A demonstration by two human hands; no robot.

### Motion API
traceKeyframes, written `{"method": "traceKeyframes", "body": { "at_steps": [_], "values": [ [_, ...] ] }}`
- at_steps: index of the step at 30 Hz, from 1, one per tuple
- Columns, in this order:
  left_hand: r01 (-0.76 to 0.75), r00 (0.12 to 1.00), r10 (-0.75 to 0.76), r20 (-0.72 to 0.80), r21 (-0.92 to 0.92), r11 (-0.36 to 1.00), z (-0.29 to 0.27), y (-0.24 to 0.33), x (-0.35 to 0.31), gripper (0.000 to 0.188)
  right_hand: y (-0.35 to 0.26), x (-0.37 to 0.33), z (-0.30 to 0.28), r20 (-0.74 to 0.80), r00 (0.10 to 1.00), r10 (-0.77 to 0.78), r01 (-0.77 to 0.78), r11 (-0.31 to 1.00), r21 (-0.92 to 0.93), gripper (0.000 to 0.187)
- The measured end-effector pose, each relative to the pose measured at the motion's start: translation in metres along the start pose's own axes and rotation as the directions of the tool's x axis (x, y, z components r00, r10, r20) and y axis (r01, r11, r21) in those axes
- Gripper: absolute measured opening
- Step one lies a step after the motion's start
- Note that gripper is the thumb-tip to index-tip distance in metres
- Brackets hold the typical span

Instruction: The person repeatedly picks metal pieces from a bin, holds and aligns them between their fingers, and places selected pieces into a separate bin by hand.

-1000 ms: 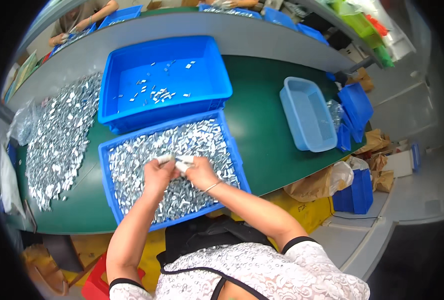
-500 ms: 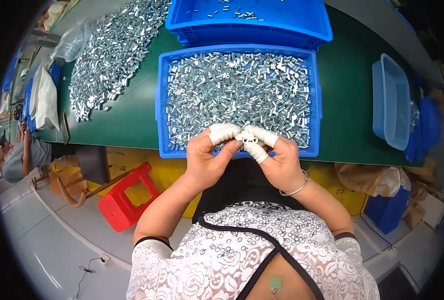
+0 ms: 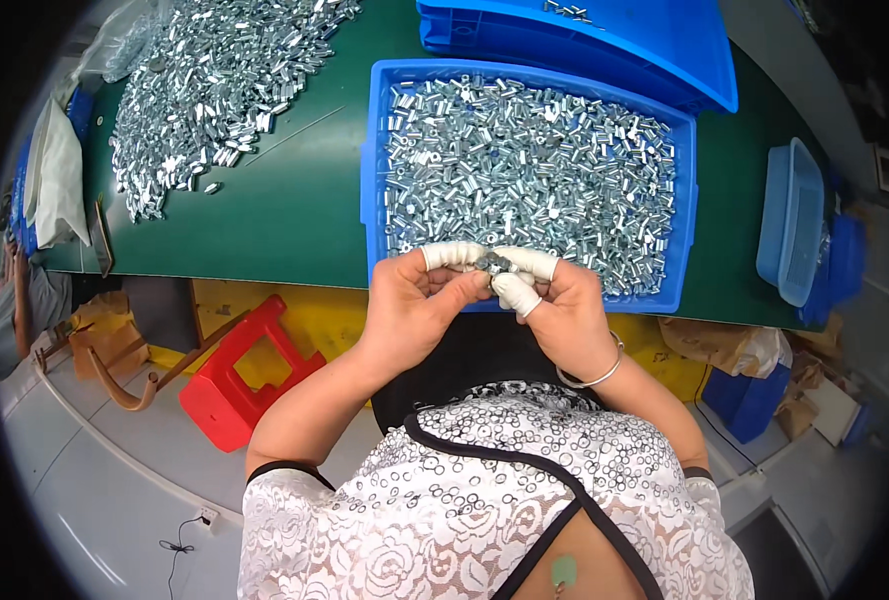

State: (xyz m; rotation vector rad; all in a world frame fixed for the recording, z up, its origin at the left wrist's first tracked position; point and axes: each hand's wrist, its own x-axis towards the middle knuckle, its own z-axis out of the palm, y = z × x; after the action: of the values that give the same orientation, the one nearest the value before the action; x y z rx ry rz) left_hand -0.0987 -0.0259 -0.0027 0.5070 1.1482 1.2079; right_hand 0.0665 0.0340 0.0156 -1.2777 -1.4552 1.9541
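Over the near edge of a blue tray [image 3: 373,170], my two hands meet fingertip to fingertip. Small metal sleeves [image 3: 494,262] are gripped between them, partly hidden by the fingers. My left hand [image 3: 419,300] is closed, thumb and white-covered index finger against the pieces. My right hand [image 3: 564,300] pinches from the other side, with white finger covers on its thumb and index finger. Many loose silvery metal sleeves [image 3: 534,170] fill the tray below and beyond my hands.
A large heap of metal pieces [image 3: 204,90] lies on the green table [image 3: 294,215] at left, near a thin rod [image 3: 299,135]. Behind the tray stands another blue bin [image 3: 574,45]. A light blue basket [image 3: 774,215] sits at right. A red stool [image 3: 214,400] is below the table.
The view has shifted, so the tray and bin appear further right. My hands still hold the pieces together; the sleeves' open ends, which faced up before, now show less.
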Motion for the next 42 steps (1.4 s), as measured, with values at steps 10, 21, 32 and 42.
{"method": "traceKeyframes", "body": {
  "at_steps": [10, 21, 32, 42],
  "values": [
    [-0.211, 0.977, 0.211, 0.020, -0.008, 0.977, -0.024, 0.002, -0.002, 0.020, -0.014, 0.006, 0.018, 0.079, 0.930, -0.358, 0.345, 0.780, -0.523, 0.030],
    [0.057, 0.996, -0.053, 0.074, -0.052, 0.997, -0.045, 0.011, 0.004, 0.020, -0.015, 0.020, 0.021, 0.138, 0.985, -0.106, 0.161, 0.858, -0.488, 0.033],
    [0.236, 0.962, -0.223, 0.159, -0.065, 0.970, -0.052, 0.015, 0.016, 0.021, -0.009, 0.015, 0.030, 0.085, 0.996, -0.031, 0.059, 0.934, -0.353, 0.031],
    [0.204, 0.973, -0.213, 0.091, 0.100, 0.974, -0.038, 0.020, 0.029, 0.019, -0.014, 0.018, 0.023, 0.101, 0.992, 0.072, -0.046, 0.971, -0.233, 0.035]
  ]
}}
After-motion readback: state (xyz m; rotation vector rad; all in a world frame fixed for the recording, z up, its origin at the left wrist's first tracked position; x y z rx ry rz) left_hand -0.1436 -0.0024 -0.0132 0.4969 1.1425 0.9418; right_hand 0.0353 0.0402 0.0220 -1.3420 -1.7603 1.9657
